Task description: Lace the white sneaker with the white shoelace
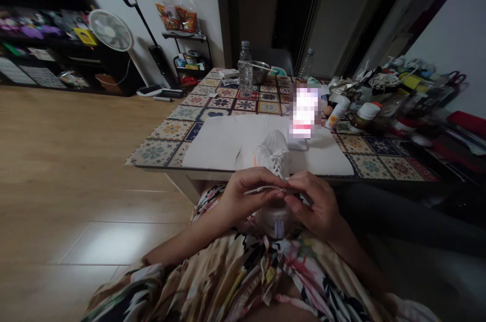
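Note:
My left hand [250, 194] and my right hand [313, 205] meet in front of my body, and their fingertips pinch a thin white-and-grey strip [264, 190], perhaps a flat shoelace. Below them, a white sneaker [275, 220] rests against my lap, partly hidden by my hands. A second white sneaker [274, 155] with white laces and an orange mark sits on a white sheet [224, 142] at the near edge of the table. That sneaker stands just beyond my fingers, and its laces nearly reach my right hand.
The tile-patterned table [364, 160] holds a pixelated object [304, 112], a water bottle [245, 70], a steel bowl [260, 73], and crowded jars and packets on the right. A wooden floor [76, 160] lies left, with a fan [110, 31] beyond it.

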The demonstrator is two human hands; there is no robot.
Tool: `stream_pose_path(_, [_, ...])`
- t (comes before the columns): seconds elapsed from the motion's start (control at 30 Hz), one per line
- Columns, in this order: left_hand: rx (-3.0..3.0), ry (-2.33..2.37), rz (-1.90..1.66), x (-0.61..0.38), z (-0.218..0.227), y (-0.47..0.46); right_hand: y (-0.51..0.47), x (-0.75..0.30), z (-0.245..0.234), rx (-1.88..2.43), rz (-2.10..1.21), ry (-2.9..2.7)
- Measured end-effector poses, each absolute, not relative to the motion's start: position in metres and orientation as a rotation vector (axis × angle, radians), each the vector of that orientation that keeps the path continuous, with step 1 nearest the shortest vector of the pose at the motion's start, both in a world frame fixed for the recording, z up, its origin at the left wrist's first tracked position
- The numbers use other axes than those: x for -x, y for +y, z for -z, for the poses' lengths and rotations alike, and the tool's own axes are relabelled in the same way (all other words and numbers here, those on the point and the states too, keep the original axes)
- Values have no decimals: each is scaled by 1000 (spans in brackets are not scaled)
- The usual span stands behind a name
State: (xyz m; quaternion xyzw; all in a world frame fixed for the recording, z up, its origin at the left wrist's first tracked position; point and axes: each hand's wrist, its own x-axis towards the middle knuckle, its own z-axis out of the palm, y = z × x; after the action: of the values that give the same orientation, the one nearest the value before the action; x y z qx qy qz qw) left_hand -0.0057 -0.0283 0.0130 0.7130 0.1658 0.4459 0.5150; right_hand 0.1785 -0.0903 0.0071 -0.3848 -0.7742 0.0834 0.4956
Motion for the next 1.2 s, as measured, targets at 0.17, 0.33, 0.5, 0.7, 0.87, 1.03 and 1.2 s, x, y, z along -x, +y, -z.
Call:
stream_pose_path(0.17, [-1814,389,-1095,7,-17,-29,-87,-178,-7,905,-206,-1906])
stream_pose_path(0.33, [-1712,499,-1047,6,-20,-31,-83,-179,2,894,-8,-1927])
stream_pose_path(0.5, [-1579,527,-945,4,-18,-30,-88,-181,2,865,221,-2014])
stream_pose_path(0.7, [-1345,552,-1022,2,-11,-14,-80,-182,1,786,-198,-1680])
stream_pose_path(0.87, [-817,379,-1212,7,-5,12,-57,-198,2,616,-643,-1235])
stream_pose_path(1.03, [-673,368,-1160,29,6,38,-48,-229,7,468,-911,-1205])
stream_pose_path(1.2, [-982,471,-982,36,20,47,-51,-245,14,550,-999,-1509])
